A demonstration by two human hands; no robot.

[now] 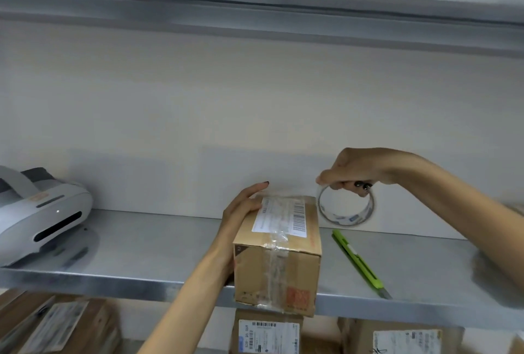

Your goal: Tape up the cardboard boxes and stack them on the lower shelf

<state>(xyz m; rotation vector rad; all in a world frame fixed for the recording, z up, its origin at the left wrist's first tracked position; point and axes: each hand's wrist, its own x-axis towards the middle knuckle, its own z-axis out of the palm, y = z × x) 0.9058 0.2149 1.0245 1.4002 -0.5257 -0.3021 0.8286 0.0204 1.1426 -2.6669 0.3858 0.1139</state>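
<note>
We note: box (278,263) at shelf (156,245) front edge, overhanging | left grip (241,211) flat against box's left side, fingers straight | right grip (354,169) curled round tape (346,219) near back edge | cutter (357,261) right of box.

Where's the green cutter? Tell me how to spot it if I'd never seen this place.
Look along the shiny metal shelf. Right of the cardboard box on it, below the tape roll, lies the cutter. It is the only bright green thing there, long and thin.
</note>
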